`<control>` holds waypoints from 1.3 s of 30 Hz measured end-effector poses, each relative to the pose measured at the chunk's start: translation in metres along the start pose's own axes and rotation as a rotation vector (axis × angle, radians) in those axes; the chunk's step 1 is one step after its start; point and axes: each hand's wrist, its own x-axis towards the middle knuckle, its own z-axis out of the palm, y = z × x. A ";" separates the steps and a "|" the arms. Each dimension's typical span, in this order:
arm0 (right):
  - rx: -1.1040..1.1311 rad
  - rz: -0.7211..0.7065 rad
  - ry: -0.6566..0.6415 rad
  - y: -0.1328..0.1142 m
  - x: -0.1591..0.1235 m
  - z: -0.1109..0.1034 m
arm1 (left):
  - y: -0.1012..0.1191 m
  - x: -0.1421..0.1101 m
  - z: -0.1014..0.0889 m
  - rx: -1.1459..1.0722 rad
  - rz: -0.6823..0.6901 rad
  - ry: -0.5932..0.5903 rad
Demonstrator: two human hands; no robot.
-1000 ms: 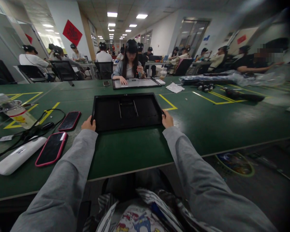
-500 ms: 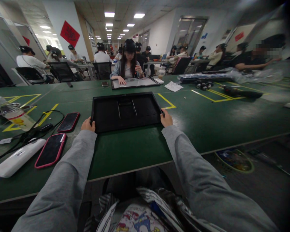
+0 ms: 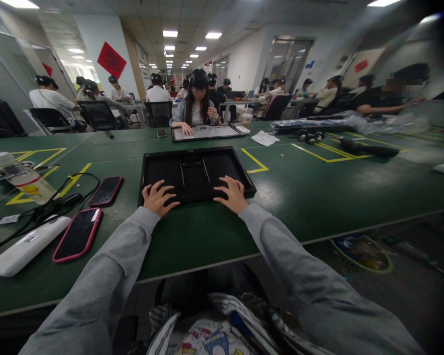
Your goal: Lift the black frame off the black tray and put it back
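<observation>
A black rectangular panel with a raised rim [image 3: 196,170], like the back shell of a monitor, lies on the green table [image 3: 203,236] in front of me. Two thin light strips and a dark slot show at its middle. My left hand [image 3: 158,198] is over the panel's near left corner, fingers spread. Over the near right part is my right hand [image 3: 232,193], its fingers also apart. Both hands are at the near rim, palms down, gripping nothing. Whether the fingertips press on the panel I cannot tell.
Left of me lie two phones [image 3: 77,234] [image 3: 106,191], a white power bank [image 3: 27,246], black cables and a bottle [image 3: 31,182]. Across the table a person works at a flat panel [image 3: 207,132]. A crumpled tissue [image 3: 265,138] and plastic wrap [image 3: 318,122] lie further right.
My hands have let go of the panel's left and right sides and moved inward onto its near edge, fingers spread. The panel now lies flatter on the table.
</observation>
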 end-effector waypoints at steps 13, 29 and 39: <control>-0.140 -0.133 -0.298 0.015 0.048 0.027 | -0.024 0.048 0.044 0.131 0.049 -0.387; -0.194 0.095 -0.234 0.005 0.090 0.055 | -0.033 0.096 0.068 0.095 -0.219 -0.350; -0.106 0.194 -0.168 0.017 0.085 0.048 | -0.043 0.084 0.045 0.065 -0.455 -0.272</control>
